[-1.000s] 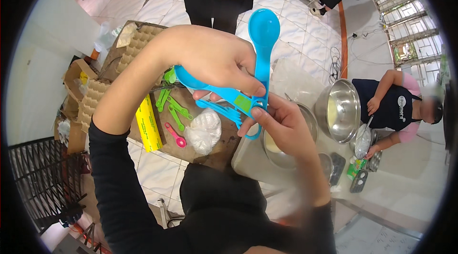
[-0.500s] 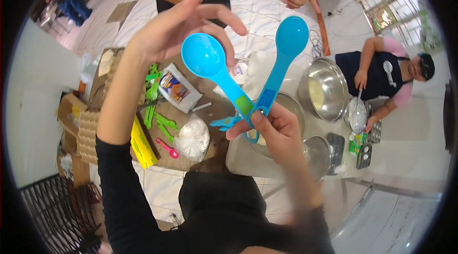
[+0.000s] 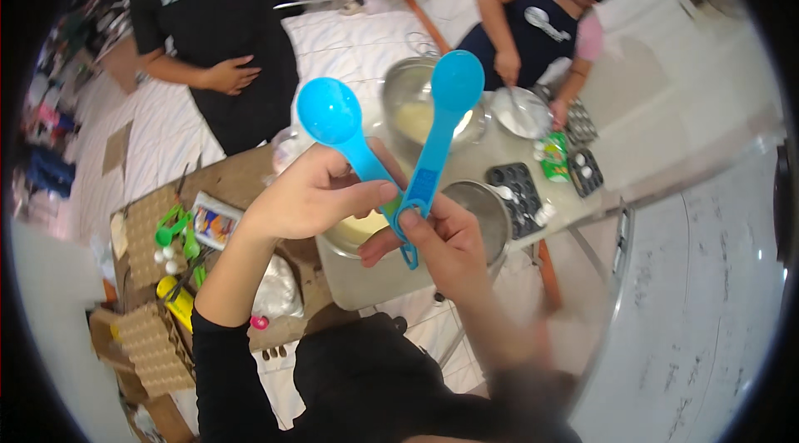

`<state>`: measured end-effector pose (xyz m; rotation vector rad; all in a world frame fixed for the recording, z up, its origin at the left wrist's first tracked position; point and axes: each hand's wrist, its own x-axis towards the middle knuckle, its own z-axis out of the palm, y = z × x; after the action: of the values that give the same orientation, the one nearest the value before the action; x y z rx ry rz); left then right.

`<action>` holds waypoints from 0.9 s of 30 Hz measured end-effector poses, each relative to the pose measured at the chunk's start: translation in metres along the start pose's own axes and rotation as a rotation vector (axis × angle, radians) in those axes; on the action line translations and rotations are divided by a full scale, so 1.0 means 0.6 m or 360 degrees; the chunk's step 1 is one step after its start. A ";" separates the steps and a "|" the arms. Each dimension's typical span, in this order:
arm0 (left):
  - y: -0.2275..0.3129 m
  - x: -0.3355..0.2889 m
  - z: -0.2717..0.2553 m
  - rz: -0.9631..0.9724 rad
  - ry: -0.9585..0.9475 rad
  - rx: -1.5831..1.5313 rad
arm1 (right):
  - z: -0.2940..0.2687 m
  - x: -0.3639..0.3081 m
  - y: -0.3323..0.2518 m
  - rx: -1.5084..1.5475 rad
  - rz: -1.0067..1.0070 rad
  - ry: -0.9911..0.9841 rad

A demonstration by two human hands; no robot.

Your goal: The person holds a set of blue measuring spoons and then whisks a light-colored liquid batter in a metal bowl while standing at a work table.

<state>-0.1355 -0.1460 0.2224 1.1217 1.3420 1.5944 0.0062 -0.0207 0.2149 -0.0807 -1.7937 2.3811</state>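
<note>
I hold a set of bright blue measuring spoons fanned apart in front of me. My left hand pinches the handle of the left blue spoon, whose bowl points up and left. My right hand grips the joined handle ends, and the right blue spoon rises up from it. Both spoons hang above a grey table. A metal bowl with pale yellow batter sits under my hands, partly hidden by them.
Metal bowls and dark muffin trays stand on the table. One person in a dark apron stirs a bowl at the far side; another in black stands at left. Green spoons, egg cartons and packets lie on a brown surface lower left.
The view swung, so the table and the people shifted. My left hand went from reaching around the spoons to pinching one handle, and the two spoons are spread wider apart.
</note>
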 end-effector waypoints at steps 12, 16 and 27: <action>-0.022 0.165 0.337 -0.0069 -0.0335 0.0018 | -0.198 -0.289 -0.095 -0.0030 -0.0134 0.0538; -0.023 0.189 0.443 -0.0004 -0.0443 0.0063 | -0.224 -0.373 -0.120 -0.0030 -0.0362 0.0782; -0.062 0.228 0.679 0.0042 -0.0787 -0.0291 | -0.303 -0.551 -0.134 -0.0228 -0.0394 0.1179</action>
<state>0.2044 0.1195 0.2326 1.3131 0.8433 1.3093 0.3647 0.1214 0.2238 -0.6256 -1.4857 1.7153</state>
